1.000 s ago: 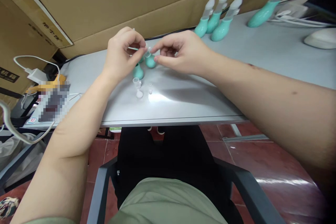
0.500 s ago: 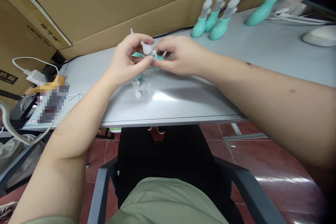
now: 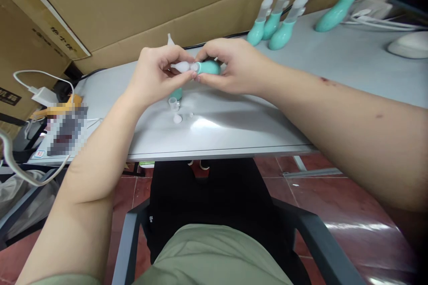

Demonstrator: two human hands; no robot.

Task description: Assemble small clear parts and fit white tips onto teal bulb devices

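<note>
My right hand (image 3: 234, 67) grips a teal rubber bulb (image 3: 209, 67), held sideways above the grey table (image 3: 234, 120). My left hand (image 3: 157, 73) pinches a translucent white nozzle tip (image 3: 182, 67) that meets the bulb's mouth. Below my hands another teal bulb (image 3: 176, 94) stands on the table, partly hidden by my left hand. Beside it lie a small clear cup-shaped part (image 3: 173, 104), a white cap (image 3: 177, 119) and a tiny clear piece (image 3: 191, 115). A white nozzle tip (image 3: 170, 40) pokes up behind my left hand.
Three assembled teal bulbs with white nozzles (image 3: 277, 22) stand at the back, a fourth (image 3: 337, 9) lies farther right near white cables and a white mouse (image 3: 409, 47). Cardboard boxes (image 3: 133, 4) line the back. A charger and cable (image 3: 42, 95) sit left. A chair (image 3: 214, 213) is below.
Both hands rose slightly. The bulb has turned sideways in my right hand, and the nozzle in my left hand now lines up with and meets its mouth.
</note>
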